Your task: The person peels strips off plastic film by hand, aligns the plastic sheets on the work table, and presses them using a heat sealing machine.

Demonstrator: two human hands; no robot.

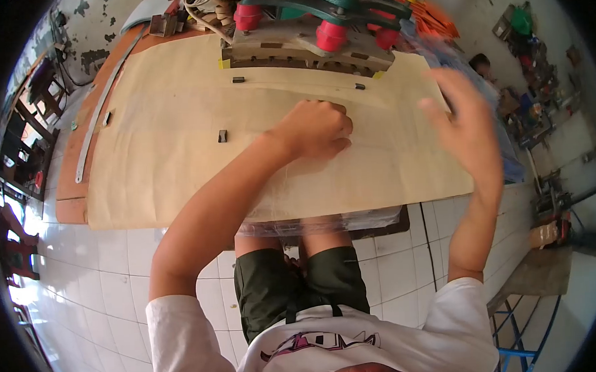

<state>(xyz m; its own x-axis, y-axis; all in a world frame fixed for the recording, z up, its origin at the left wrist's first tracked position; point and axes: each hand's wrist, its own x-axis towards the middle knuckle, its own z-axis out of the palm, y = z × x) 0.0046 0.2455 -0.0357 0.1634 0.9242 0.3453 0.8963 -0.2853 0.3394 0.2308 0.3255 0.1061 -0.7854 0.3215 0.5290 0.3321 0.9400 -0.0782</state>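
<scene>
Fingers of left hand (315, 129): curled, cannot tell if grasping; right hand (466, 109): splayed, blurred, released. Tan sheet (156, 139): on counter (71, 209), twelve o'clock; likely light, pliable, crease-prone; best held by edges, three and nine.

So the paper sheet (157, 165) covered most of the desk (71, 210), with a ruler (102, 121) lying left of it. The clamping rig (282, 52) sat at the back, two blocks (239, 79) on the sheet just in front of it. A third block lay left of the left hand (319, 130), and a fourth by the sheet's left edge. Plastic sheeting (512, 167) ran along the right side, near the right hand (466, 105).
</scene>
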